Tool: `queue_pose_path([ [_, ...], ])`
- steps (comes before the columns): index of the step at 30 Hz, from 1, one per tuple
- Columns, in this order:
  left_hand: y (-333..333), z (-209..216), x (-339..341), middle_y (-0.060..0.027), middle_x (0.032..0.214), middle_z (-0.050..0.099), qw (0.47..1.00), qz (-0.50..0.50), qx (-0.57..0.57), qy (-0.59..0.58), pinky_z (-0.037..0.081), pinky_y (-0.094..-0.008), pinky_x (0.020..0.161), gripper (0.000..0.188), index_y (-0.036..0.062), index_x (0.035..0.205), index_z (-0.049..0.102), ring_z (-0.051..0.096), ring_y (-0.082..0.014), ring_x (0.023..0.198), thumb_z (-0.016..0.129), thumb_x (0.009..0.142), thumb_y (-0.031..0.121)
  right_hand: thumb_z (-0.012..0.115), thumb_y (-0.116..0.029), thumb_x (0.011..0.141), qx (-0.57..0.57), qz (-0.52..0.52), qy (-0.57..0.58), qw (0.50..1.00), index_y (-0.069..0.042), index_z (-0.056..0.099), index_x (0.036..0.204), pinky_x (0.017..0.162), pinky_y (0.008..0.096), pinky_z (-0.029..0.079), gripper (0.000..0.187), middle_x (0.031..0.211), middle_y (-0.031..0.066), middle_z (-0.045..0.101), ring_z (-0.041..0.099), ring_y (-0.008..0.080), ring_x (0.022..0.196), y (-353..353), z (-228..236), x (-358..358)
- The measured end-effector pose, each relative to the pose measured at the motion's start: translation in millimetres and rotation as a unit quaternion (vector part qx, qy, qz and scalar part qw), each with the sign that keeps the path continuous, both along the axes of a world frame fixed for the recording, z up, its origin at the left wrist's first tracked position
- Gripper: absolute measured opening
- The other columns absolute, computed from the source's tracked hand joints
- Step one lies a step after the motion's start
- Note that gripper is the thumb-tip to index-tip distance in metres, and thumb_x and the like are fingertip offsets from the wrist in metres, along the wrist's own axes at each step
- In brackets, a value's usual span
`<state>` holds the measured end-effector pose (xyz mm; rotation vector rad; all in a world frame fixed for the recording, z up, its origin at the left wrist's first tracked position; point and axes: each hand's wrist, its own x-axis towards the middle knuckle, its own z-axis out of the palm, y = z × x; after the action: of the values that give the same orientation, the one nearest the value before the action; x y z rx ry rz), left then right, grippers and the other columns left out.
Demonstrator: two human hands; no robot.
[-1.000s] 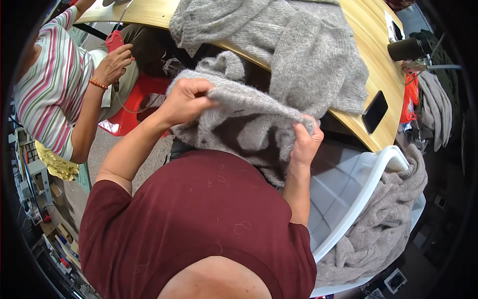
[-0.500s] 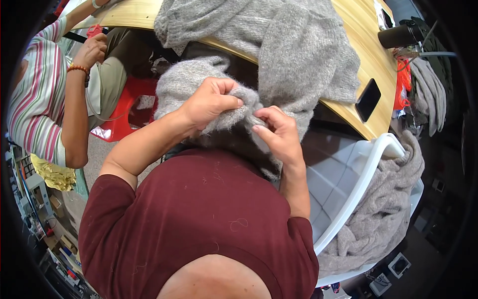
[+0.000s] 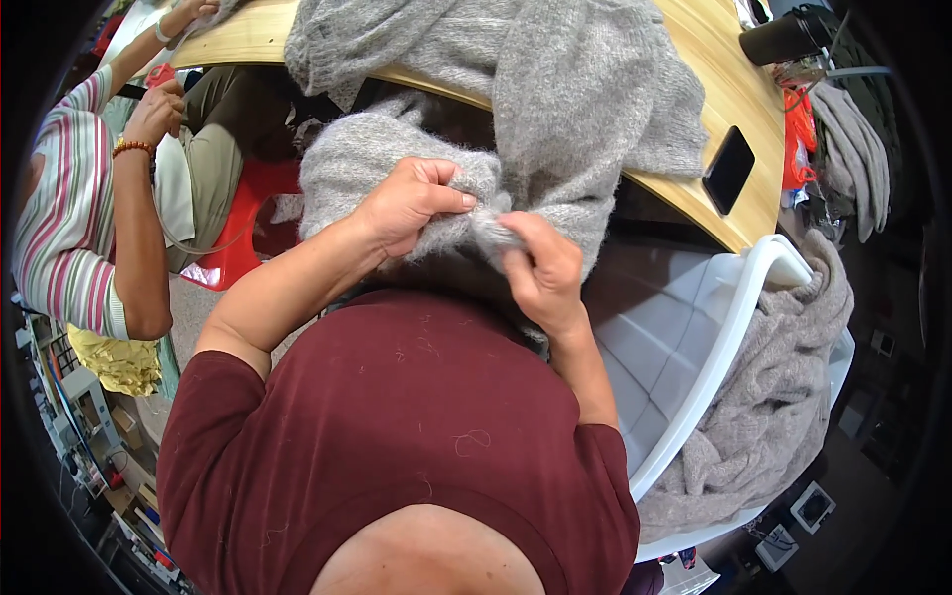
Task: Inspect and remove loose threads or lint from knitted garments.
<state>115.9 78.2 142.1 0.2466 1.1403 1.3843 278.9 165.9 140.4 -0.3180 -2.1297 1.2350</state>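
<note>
A fluffy grey knitted garment [image 3: 565, 119] drapes over the table's near edge and hangs down in front of my body. My left hand [image 3: 412, 203] is closed on a bunched fold of it, thumb and fingers pinching the knit. Close beside it, my right hand [image 3: 543, 273] pinches another gathered bit of the same knit between thumb and forefinger. Between the two hands the fabric is crumpled. Whether a loose thread or a seam lies in the pinch is too small to tell.
The light wood table [image 3: 729, 79] carries a black phone [image 3: 729, 171] and a dark cylindrical container [image 3: 783, 40]. At my right stands a pale plastic basket [image 3: 709, 397] with grey-brown knitwear [image 3: 764, 416]. A co-worker in a striped shirt [image 3: 69, 228] sits left by a red stool [image 3: 233, 243].
My right hand has turned and closed tighter on the knit, near my left hand. The view has shifted slightly. The co-worker's far hand now shows at the table.
</note>
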Motion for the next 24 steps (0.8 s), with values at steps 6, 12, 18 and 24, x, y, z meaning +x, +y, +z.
queue_pose_path([
  [6, 1, 5, 0, -0.0062, 0.073, 0.062, 1.000, -0.012, 0.008, 0.022, 0.047, -0.0222, 0.060, 0.006, -0.0013, 0.078, 0.060, 0.057, -0.0096, 0.064, 0.060, 0.072, -0.002, 0.058, 0.009, 0.062, 0.081, 0.029, 0.009, 0.996, -0.002, 0.058, 0.089, 0.053, 0.0309, 0.046, 0.029, 0.077, 0.0103, 0.059, 0.058, 0.0243, 0.061, -6, -8, -10],
  [12, 3, -2, 3, -0.0035, 0.068, 0.060, 1.000, -0.005, -0.029, 0.011, 0.043, -0.0207, 0.053, 0.002, 0.0012, 0.074, 0.061, 0.054, -0.0076, 0.059, 0.062, 0.072, 0.001, 0.055, 0.006, 0.065, 0.120, 0.234, -0.076, 0.962, -0.004, 0.057, 0.083, 0.050, 0.0327, 0.045, 0.021, 0.073, 0.0086, 0.056, 0.056, 0.0255, 0.058, -15, 14, -14],
  [18, -3, -13, -2, -0.0002, 0.063, 0.058, 1.000, -0.029, -0.005, -0.001, 0.036, -0.0184, 0.047, 0.006, 0.0029, 0.069, 0.060, 0.048, -0.0041, 0.052, 0.062, 0.074, 0.004, 0.058, 0.008, 0.058, 0.210, 0.016, -0.015, 0.978, -0.002, 0.056, 0.080, 0.049, 0.0313, 0.044, 0.024, 0.070, 0.0099, 0.057, 0.056, 0.0242, 0.056, -2, 7, -19],
  [24, -9, -14, -3, 0.0035, 0.065, 0.055, 0.999, -0.018, 0.025, 0.043, 0.034, -0.0178, 0.049, 0.003, 0.0022, 0.075, 0.060, 0.043, -0.0021, 0.055, 0.060, 0.077, 0.005, 0.059, 0.009, 0.057, 0.241, -0.026, -0.014, 0.970, -0.001, 0.056, 0.078, 0.050, 0.0309, 0.045, 0.024, 0.073, 0.0102, 0.057, 0.057, 0.0245, 0.059, -4, -5, -26],
])
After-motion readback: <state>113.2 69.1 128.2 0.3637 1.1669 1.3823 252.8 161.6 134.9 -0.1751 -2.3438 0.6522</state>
